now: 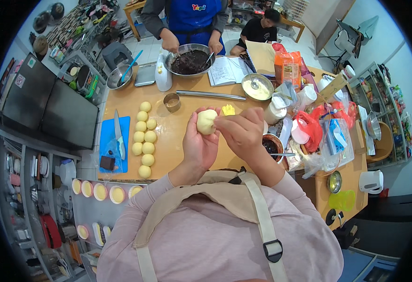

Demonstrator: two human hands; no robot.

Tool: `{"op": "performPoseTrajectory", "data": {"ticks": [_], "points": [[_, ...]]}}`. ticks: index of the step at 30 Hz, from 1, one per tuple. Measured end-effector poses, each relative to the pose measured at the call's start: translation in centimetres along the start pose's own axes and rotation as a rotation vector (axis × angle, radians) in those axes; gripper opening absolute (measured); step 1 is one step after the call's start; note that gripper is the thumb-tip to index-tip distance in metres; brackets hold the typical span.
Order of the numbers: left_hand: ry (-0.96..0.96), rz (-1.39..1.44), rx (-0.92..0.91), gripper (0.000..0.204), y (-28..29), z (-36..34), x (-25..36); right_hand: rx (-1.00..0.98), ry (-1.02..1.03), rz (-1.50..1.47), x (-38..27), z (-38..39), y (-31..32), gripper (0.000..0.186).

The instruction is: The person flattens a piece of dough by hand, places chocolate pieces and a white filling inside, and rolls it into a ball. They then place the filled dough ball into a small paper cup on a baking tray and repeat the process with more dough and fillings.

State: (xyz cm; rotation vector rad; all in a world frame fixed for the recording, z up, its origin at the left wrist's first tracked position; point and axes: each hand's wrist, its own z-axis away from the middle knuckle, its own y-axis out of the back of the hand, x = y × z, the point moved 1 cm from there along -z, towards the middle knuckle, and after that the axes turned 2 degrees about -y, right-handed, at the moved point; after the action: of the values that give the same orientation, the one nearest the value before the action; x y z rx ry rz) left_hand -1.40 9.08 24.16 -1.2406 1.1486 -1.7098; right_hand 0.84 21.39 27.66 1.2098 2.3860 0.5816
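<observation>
A pale yellow ball of dough (pixel 206 123) rests in the cupped palm of my left hand (pixel 199 149), above the middle of the table. My right hand (pixel 244 131) pinches the ball's right side between thumb and fingers, where its surface looks gathered. Just beyond my hands lies a small bright yellow piece (pixel 228 109), partly hidden. To my left, several smooth dough balls (pixel 148 148) stand in two uneven columns on the wooden table (pixel 170 134). Ahead of them is a small round metal cup (pixel 172 102). Right of my right hand stands a bowl of dark filling (pixel 270 146) with a spoon.
A knife (pixel 118 129) and dark block (pixel 107 162) lie on a blue cutting board (pixel 125 160). Across the table a person stirs a dark mixture (pixel 190 62) in a bowl. A metal bar (pixel 210 95) lies ahead; bags and tubs (pixel 305 101) crowd the right. Cupped cakes (pixel 100 192) stand lower left.
</observation>
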Motion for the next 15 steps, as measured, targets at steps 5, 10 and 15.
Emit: {"op": "performPoseTrajectory", "data": {"ticks": [5,10,15], "points": [[-0.073,-0.062,-0.108,0.028,0.7,-0.7,1.9,-0.035,-0.242,-0.201,-1.0,-1.2,-1.5,0.017],[-0.108,-0.032,-0.13,0.027,2.6,-1.3,2.6,-0.046,-0.372,-0.351,-2.0,-0.5,-3.8,0.015],[-0.171,-0.033,-0.085,0.026,3.1,-1.3,3.7,-0.065,-0.269,-0.123,-4.5,-1.0,-4.8,0.015]]}}
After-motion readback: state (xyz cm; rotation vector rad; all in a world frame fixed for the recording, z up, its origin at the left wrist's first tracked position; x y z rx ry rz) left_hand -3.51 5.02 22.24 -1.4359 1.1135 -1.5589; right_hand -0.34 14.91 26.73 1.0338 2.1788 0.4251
